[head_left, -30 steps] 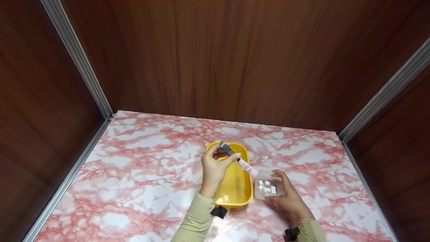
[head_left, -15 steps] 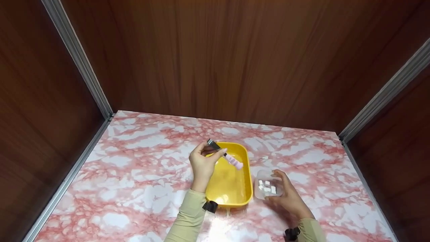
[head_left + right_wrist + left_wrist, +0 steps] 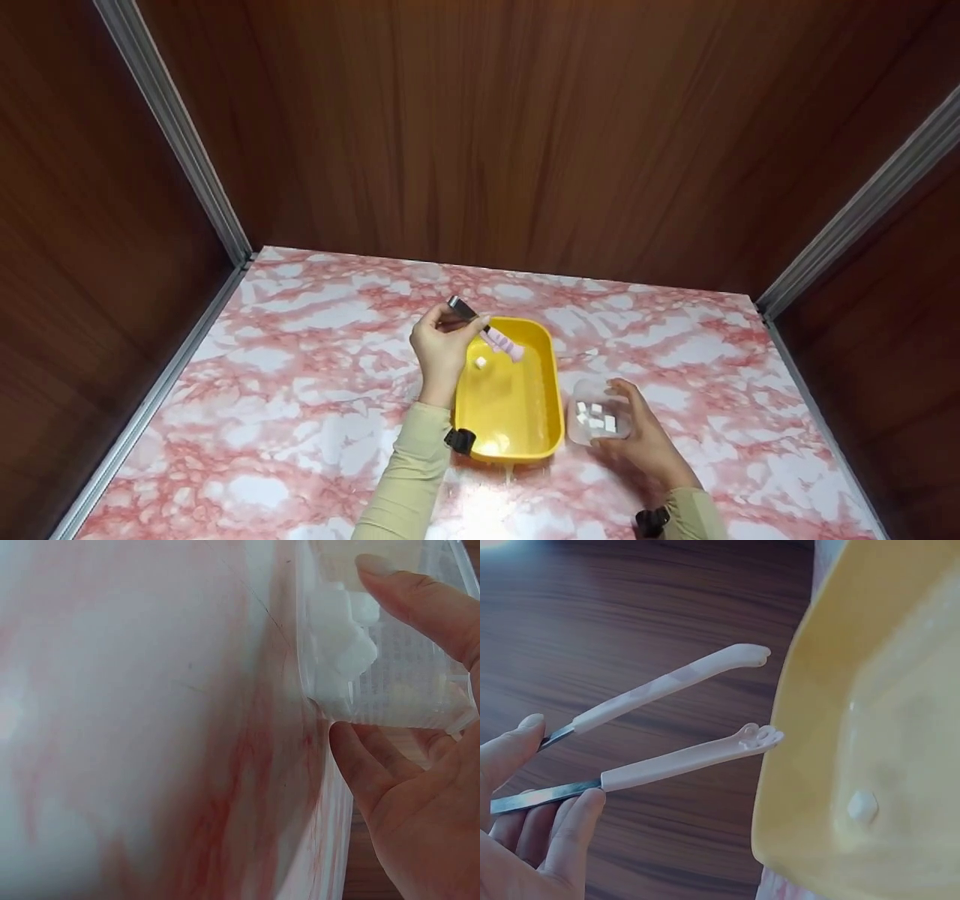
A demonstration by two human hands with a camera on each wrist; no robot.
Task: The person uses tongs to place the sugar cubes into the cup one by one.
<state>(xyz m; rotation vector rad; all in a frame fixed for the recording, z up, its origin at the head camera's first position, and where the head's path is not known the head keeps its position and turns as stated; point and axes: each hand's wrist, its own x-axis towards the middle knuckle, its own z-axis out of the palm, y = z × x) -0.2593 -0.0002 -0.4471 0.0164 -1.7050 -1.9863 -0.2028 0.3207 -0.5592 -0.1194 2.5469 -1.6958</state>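
Observation:
My left hand (image 3: 440, 346) holds a pair of tongs (image 3: 504, 343) with pink tips and a metal spring end, over the far left of a yellow tray (image 3: 559, 405). In the left wrist view the two arms of the tongs (image 3: 694, 757) stand apart with nothing between them. One small white cube (image 3: 481, 362) lies in the tray below them. My right hand (image 3: 651, 444) grips a clear plastic container (image 3: 583, 390) just right of the tray, fingers and thumb on opposite sides. Several white cubes (image 3: 341, 637) lie inside the container.
The table (image 3: 315, 390) has a red and white marbled top. Brown wood-grain panels (image 3: 480, 150) with grey metal edge strips stand at the back and both sides. Behind the container is a small pale mark (image 3: 592, 352) on the tabletop.
My left hand has moved left and slightly away with the tongs, from the container to over the tray. A white cube now lies in the tray. The right hand stays put.

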